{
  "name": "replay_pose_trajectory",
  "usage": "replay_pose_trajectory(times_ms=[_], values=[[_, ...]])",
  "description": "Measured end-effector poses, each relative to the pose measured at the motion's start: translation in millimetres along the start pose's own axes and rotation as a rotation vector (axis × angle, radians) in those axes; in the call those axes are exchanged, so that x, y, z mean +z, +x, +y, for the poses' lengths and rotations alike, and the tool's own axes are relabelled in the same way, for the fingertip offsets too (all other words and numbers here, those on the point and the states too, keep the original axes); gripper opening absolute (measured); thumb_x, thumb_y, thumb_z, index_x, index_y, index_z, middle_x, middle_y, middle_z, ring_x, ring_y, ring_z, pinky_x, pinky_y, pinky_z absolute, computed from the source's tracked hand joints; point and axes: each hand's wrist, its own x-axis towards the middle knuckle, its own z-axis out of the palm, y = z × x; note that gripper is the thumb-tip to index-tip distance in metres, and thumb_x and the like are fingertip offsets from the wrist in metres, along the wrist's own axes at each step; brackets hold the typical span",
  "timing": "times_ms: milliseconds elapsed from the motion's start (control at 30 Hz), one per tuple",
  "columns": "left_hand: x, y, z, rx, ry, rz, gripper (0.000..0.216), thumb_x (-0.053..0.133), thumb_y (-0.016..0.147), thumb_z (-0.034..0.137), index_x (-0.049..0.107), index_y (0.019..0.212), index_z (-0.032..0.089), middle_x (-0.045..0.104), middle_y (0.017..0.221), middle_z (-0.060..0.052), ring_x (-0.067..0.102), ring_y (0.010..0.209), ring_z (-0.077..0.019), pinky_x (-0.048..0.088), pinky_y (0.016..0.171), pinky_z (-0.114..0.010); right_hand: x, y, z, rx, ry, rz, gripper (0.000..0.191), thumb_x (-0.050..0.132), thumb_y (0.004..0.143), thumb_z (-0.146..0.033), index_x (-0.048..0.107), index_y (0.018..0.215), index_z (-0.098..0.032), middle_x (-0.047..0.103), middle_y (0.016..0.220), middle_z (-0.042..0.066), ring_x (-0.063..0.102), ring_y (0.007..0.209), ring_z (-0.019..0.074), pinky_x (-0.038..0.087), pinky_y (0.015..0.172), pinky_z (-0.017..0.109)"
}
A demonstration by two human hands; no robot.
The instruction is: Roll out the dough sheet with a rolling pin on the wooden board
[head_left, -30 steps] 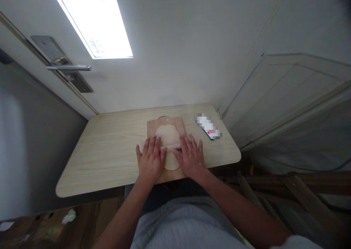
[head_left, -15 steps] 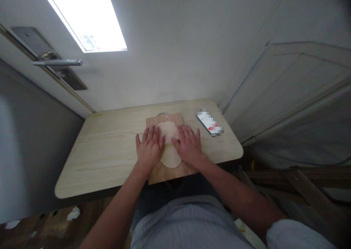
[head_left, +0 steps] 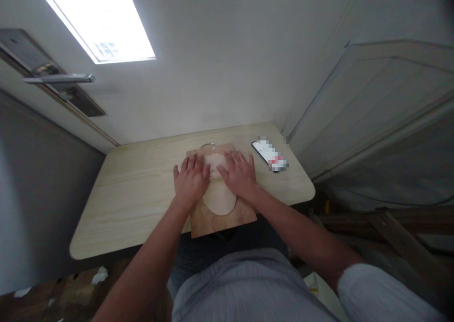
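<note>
Head view: dough (head_left: 220, 199) flattened, rolling seemingly unfinished; left hand (head_left: 191, 182), right hand (head_left: 239, 175) over rolling pin (head_left: 214, 174), grip open, towards dough's 12 o'clock.

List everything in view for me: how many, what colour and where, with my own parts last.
Table: one, pale wood, centre
Board: one, brown, on the table
Wire loop: one, metallic, board's far edge
Dough sheet: one, cream, flat on the board
Rolling pin: one, pale, across the dough sheet, mostly hidden
Phone: one, white screen, right of the board
Door: one, white, beyond the table
Window: one, bright white, in the door
Door handle: one, silver, upper left
Scraps: several, white, lower left
Wooden pieces: several, brown, lower right
Left hand and right hand: two, bare, on the rolling pin
Forearms: two, bare, bottom
Shirt: one, grey, bottom centre
Trousers: one pair, dark, lap
</note>
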Motion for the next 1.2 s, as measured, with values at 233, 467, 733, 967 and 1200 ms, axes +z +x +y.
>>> replay_pose_trajectory(times_ms=[233,467,733,967,1200], values=[[-2,12,-3,0.009,0.003,-0.020,0.058,0.020,0.104,0.048,0.047,0.149,0.023,0.046,0.157,-0.011,0.040,0.144,-0.0315,0.032,0.114,-0.063,2,13,2,-0.004,-0.015,-0.014,0.059,0.031,0.105,-0.055,0.047,0.149,-0.019,0.046,0.156,0.012,0.038,0.142,0.0332,0.016,0.118,0.060],[-4,24,-7,0.033,-0.018,-0.081,0.056,0.019,0.104,0.049,0.049,0.146,0.027,0.048,0.156,-0.010,0.040,0.143,-0.0315,0.033,0.112,-0.066,1,26,2,-0.006,-0.031,-0.020,0.057,0.030,0.105,-0.054,0.047,0.148,-0.022,0.048,0.154,0.011,0.040,0.140,0.0323,0.020,0.117,0.058],[0,43,-14,0.015,-0.051,-0.101,0.055,0.020,0.103,0.050,0.051,0.143,0.027,0.047,0.156,-0.011,0.040,0.143,-0.0327,0.034,0.111,-0.067,3,49,4,-0.007,-0.030,-0.088,0.059,0.030,0.104,-0.058,0.045,0.150,-0.024,0.048,0.155,0.010,0.041,0.139,0.0332,0.026,0.115,0.059],[5,60,-20,0.008,-0.076,-0.096,0.053,0.024,0.103,0.049,0.049,0.144,0.025,0.048,0.154,-0.012,0.042,0.142,-0.0325,0.034,0.112,-0.067,9,68,7,0.021,-0.023,-0.158,0.064,0.026,0.103,-0.062,0.042,0.152,-0.026,0.045,0.157,0.010,0.039,0.142,0.0345,0.025,0.116,0.060],[2,73,-20,-0.010,-0.072,-0.063,0.053,0.022,0.104,0.045,0.055,0.139,0.021,0.054,0.148,-0.013,0.048,0.136,-0.0309,0.036,0.112,-0.061,9,83,6,0.044,0.012,-0.127,0.064,0.030,0.101,-0.063,0.047,0.149,-0.023,0.051,0.152,0.012,0.044,0.137,0.0344,0.029,0.113,0.059]])
